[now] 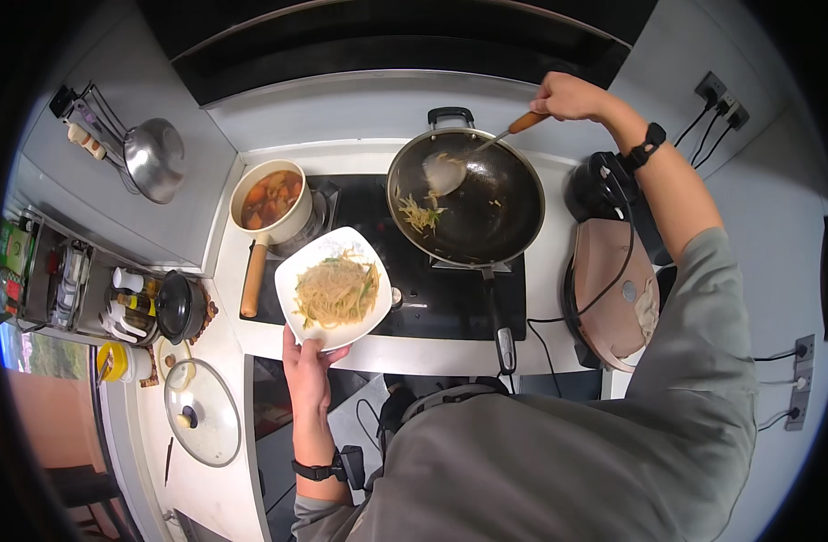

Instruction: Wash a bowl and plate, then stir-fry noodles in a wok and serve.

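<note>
My left hand (310, 369) grips the near edge of a white square plate (289, 284), thumb on the rim. Noodles with green strips (339, 291) are heaped on that plate, which is held over the front left of the black cooktop (414, 291). My right hand (568, 97) is closed around the wooden handle of a metal spatula (526, 122). Its blade (445, 175) is inside a dark wok (502, 217), towards the far left wall. A small clump of noodles (421, 214) lies in the wok, left of the blade's lower edge.
A cream saucepan (293, 215) of soup with orange chunks stands on the left burner, its wooden handle pointing towards me. The wok's black handle (501, 339) juts over the counter edge. A glass lid (211, 423) lies at left; a pink electric appliance (607, 278) with a cord is at right.
</note>
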Available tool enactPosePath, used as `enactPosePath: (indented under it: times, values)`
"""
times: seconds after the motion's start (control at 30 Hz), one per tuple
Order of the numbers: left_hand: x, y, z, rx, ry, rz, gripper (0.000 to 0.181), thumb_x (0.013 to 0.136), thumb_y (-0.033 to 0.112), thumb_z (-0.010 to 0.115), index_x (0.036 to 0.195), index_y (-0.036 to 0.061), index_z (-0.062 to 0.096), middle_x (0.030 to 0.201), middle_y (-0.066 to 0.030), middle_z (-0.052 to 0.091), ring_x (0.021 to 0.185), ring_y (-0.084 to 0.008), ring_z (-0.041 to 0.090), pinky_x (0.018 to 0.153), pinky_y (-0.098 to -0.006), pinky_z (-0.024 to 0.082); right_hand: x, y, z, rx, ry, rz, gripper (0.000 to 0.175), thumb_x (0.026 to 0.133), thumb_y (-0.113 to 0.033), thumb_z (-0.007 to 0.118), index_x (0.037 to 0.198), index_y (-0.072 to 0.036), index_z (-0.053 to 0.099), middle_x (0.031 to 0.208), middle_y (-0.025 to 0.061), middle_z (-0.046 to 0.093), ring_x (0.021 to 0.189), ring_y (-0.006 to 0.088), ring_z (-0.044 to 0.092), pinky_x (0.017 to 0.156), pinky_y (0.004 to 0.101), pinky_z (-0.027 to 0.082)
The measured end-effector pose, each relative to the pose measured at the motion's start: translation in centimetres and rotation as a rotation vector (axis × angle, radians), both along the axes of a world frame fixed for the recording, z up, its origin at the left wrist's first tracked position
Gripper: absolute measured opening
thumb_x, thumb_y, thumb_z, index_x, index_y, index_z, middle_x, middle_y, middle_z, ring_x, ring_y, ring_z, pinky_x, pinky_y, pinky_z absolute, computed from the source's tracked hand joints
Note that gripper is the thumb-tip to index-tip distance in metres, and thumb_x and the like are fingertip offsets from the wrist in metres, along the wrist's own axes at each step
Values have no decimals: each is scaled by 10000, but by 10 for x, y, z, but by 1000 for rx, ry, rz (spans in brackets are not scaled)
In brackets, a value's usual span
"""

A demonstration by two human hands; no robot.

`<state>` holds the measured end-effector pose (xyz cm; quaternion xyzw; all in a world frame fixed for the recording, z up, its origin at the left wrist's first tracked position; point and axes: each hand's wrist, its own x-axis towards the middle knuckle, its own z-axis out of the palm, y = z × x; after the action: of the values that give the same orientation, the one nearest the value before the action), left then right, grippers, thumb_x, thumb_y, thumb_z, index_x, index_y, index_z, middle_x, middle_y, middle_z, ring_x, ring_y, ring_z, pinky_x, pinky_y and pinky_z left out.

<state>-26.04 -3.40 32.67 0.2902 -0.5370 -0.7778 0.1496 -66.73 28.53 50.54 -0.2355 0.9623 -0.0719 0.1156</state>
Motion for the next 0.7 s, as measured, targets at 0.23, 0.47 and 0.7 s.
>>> enactPosePath:
  times: [0.23, 0.47, 0.7]
  values:
    - [5, -4, 0, 31, -13, 10, 532, 855, -17, 396, 1382, -27, 327, 1196, -215, 580, 930, -300, 686, 682, -346, 631, 50, -18, 38, 26, 334, 417, 202, 878, -179, 655, 1031, -52, 687, 899, 100, 690, 836, 299, 643, 742, 392, 500]
    - [4, -6, -1, 25, -17, 26, 552, 858, -13, 394, 1404, -23, 313, 1192, -214, 585, 915, -296, 690, 686, -344, 632, 34, -16, 29, -31, 459, 500, 210, 866, -117, 640, 1073, -82, 649, 973, 76, 647, 915, 301, 622, 771, 408, 498]
    - [2, -7, -1, 36, -20, 7, 546, 858, -11, 395, 1399, -20, 316, 1197, -218, 580, 916, -293, 689, 684, -344, 631, 52, -31, 18, -23, 323, 620, 209, 848, -102, 660, 1056, -82, 668, 951, 82, 655, 873, 302, 636, 753, 397, 501]
